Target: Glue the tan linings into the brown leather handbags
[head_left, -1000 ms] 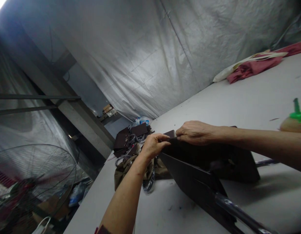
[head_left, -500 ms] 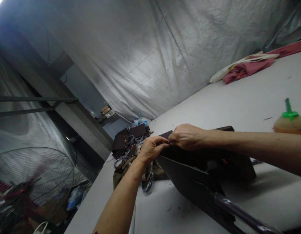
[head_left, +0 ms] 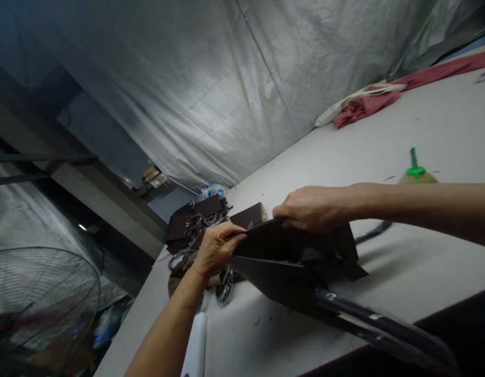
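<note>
A dark brown handbag (head_left: pixel 273 280) lies on the white table, its mouth spread open toward me. Its handle (head_left: pixel 383 319), wrapped in clear plastic, sticks out at the lower right. My left hand (head_left: pixel 221 245) pinches the bag's far left corner between thumb and fingers. Further right along the same upper edge, my right hand (head_left: pixel 311 208) is closed on the rim with its fingers curled over it. The bag's inside is dark, and little of it can be made out.
Behind my left hand sit several dark brown bags (head_left: pixel 183 225) with wrapped handles. A bottle with a green nozzle (head_left: pixel 417 175) stands beyond my right forearm. Red cloth (head_left: pixel 368 107) lies by the plastic sheeting (head_left: pixel 226 94). A caged fan (head_left: pixel 42 309) is at the left.
My right hand has slid right along the bag's rim, away from my left hand, which still pinches the corner. The bag's mouth shows wider, and the whole view has shifted.
</note>
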